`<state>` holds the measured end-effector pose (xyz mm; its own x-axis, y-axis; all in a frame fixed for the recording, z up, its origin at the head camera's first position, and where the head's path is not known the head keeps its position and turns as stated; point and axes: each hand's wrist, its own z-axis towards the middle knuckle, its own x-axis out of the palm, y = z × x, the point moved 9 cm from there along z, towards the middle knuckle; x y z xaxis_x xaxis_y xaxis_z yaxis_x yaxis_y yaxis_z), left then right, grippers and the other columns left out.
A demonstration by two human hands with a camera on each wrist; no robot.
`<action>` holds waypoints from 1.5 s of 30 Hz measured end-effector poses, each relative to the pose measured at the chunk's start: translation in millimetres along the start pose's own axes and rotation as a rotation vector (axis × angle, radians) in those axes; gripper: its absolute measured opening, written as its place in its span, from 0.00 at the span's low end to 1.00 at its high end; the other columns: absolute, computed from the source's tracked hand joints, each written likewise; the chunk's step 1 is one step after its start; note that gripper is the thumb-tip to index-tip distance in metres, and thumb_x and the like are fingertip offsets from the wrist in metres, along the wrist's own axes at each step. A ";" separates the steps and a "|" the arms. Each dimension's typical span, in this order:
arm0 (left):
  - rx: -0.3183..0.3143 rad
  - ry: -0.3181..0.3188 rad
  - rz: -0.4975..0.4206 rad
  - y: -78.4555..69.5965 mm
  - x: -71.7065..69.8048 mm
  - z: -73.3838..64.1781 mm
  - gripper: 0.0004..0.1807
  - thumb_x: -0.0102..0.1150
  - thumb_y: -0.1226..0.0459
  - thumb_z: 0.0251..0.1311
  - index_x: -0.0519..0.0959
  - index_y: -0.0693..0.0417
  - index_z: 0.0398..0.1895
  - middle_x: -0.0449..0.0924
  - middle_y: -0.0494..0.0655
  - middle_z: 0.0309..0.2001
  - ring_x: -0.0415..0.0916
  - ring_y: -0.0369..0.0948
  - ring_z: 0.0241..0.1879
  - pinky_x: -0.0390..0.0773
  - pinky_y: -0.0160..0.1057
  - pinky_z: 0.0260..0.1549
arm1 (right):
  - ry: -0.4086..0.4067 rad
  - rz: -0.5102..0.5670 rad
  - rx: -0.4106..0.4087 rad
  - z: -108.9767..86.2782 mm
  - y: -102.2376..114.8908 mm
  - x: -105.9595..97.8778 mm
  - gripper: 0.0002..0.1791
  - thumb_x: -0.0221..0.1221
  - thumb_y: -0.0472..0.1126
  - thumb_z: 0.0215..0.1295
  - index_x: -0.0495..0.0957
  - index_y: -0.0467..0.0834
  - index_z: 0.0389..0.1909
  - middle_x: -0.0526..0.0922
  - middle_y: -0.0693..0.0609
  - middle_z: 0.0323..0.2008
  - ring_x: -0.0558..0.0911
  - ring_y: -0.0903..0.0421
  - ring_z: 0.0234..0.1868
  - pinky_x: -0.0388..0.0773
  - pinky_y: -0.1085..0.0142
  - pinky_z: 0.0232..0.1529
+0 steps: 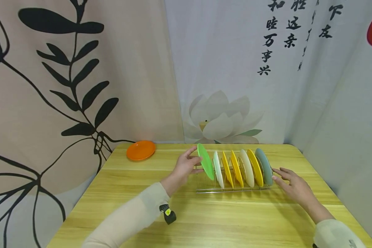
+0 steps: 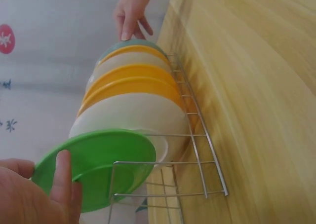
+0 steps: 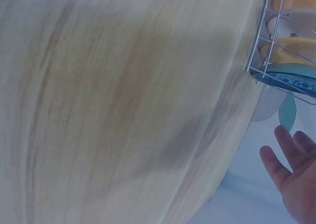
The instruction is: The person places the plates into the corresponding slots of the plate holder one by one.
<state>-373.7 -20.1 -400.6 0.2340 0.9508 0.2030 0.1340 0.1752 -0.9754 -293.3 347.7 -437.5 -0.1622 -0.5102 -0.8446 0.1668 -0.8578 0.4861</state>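
My left hand (image 1: 183, 166) pinches a green plate (image 1: 206, 161) by its left side, thumb and fingers around the rim. The plate stands tilted at the left end of a metal wire dish rack (image 1: 235, 190). In the left wrist view, fingers (image 2: 62, 177) lie across the green plate's face. Close to the rack's right end, my right hand (image 1: 294, 185) has its fingers spread beside a blue-grey plate (image 1: 264, 167). Whether those fingertips touch that plate I cannot tell; in the right wrist view the hand (image 3: 296, 172) appears apart from it.
Between the green and blue-grey plates, white (image 1: 218, 169), yellow (image 1: 227, 169) and cream plates (image 1: 247, 168) stand upright in the rack. An orange plate (image 1: 141, 150) lies at the back left of the wooden table (image 1: 235, 220). Printed curtains (image 1: 136, 86) hang behind.
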 end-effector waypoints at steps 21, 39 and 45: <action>0.016 -0.136 0.061 4.3 -35.0 5.7 0.31 0.60 0.70 0.63 0.68 0.52 0.70 0.74 0.54 0.50 0.73 0.51 0.50 0.80 0.52 0.51 | -0.001 -0.013 -0.007 2.0 1.9 -1.2 0.30 0.50 0.55 0.76 0.70 0.39 0.68 0.63 0.27 0.67 0.71 0.25 0.57 0.71 0.32 0.48; 0.012 -0.312 0.056 8.8 -98.4 20.8 0.29 0.61 0.65 0.65 0.68 0.53 0.69 0.73 0.55 0.51 0.74 0.51 0.49 0.82 0.49 0.49 | 0.005 -0.010 0.006 1.7 0.1 -0.9 0.31 0.50 0.56 0.76 0.70 0.39 0.68 0.63 0.27 0.67 0.71 0.24 0.57 0.70 0.31 0.49; 0.001 -0.412 0.016 9.2 -137.1 26.4 0.30 0.61 0.64 0.66 0.65 0.53 0.71 0.69 0.55 0.55 0.73 0.47 0.47 0.80 0.50 0.52 | 0.002 -0.012 -0.003 3.5 0.0 0.0 0.30 0.50 0.56 0.76 0.70 0.39 0.68 0.63 0.27 0.67 0.70 0.24 0.57 0.70 0.31 0.48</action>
<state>-429.9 -142.1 -439.7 -0.1691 0.9762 0.1360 0.1321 0.1592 -0.9784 -296.6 347.5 -436.7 -0.1626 -0.5000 -0.8506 0.1678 -0.8635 0.4755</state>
